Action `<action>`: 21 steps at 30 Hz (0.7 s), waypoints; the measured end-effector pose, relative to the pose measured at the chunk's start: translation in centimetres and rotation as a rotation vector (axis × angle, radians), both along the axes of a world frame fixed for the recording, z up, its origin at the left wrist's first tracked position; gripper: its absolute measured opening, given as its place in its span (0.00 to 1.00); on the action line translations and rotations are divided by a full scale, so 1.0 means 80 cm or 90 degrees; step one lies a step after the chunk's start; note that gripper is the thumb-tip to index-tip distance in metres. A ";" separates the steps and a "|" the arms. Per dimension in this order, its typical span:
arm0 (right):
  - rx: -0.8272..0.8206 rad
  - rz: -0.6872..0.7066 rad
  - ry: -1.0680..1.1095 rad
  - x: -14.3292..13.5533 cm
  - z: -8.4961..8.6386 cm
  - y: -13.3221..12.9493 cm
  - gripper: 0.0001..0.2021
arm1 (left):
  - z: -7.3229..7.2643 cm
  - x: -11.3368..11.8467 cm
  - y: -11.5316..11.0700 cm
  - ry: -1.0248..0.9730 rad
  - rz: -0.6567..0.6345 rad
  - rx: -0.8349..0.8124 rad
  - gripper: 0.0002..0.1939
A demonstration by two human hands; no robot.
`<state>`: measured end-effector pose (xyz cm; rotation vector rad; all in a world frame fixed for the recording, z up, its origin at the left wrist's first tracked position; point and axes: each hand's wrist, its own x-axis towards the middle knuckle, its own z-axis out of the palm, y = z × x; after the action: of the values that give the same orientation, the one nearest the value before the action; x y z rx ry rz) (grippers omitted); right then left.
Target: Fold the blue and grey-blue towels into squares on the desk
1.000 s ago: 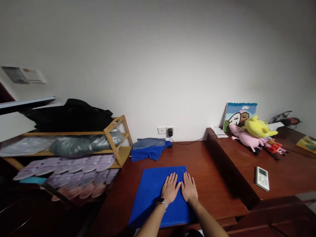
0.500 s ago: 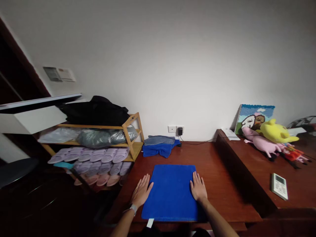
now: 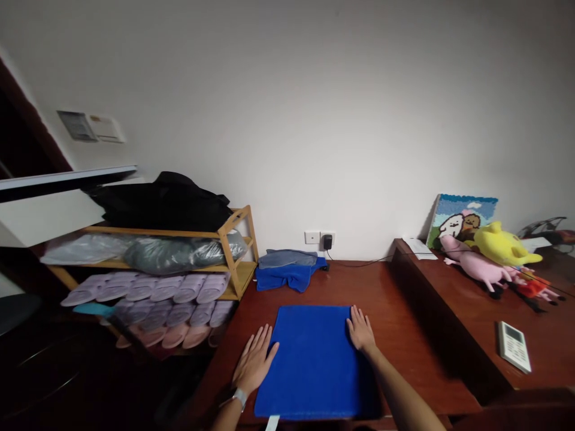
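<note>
A blue cloth lies spread flat on the brown wooden table, with a white tag at its near left corner. My left hand rests palm down along the cloth's left edge, fingers stretched out and a watch on the wrist. At the right edge, my right hand also lies flat near the far corner, fingers extended and partly over the cloth. Neither hand grips anything. Behind, near the wall, a crumpled blue cloth sits under a grey-blue cloth.
Left of the table stands a wooden rack with slippers, plastic-wrapped bundles and a black bag. On the raised surface at right are plush toys, a picture and a white remote control. A black plug trails a cable.
The view has shifted slightly, so the table and cloth appear a little lower. Both hands stay flat at the cloth's sides; the right one sits slightly nearer its far corner.
</note>
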<state>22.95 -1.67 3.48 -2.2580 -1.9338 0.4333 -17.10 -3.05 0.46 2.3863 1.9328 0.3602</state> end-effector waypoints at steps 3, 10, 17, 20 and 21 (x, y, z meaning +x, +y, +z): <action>0.014 0.001 -0.024 -0.001 -0.012 0.004 0.34 | -0.001 0.000 0.000 -0.005 -0.013 0.009 0.37; 0.027 -0.003 -0.018 -0.002 -0.014 0.000 0.34 | 0.001 -0.007 0.000 -0.041 -0.010 0.004 0.35; 0.039 -0.001 0.010 -0.003 -0.011 0.001 0.35 | 0.013 0.075 0.016 -0.052 -0.087 0.089 0.32; 0.040 -0.004 0.012 -0.002 -0.010 0.001 0.34 | 0.024 0.177 0.028 -0.045 -0.197 0.068 0.32; 0.039 -0.004 0.010 -0.002 -0.010 0.000 0.34 | 0.026 0.210 0.033 -0.046 -0.211 0.054 0.32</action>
<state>22.77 -1.65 2.71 -2.2161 -1.9051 0.3852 -0.26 -0.42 2.51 2.6442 1.4838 0.5061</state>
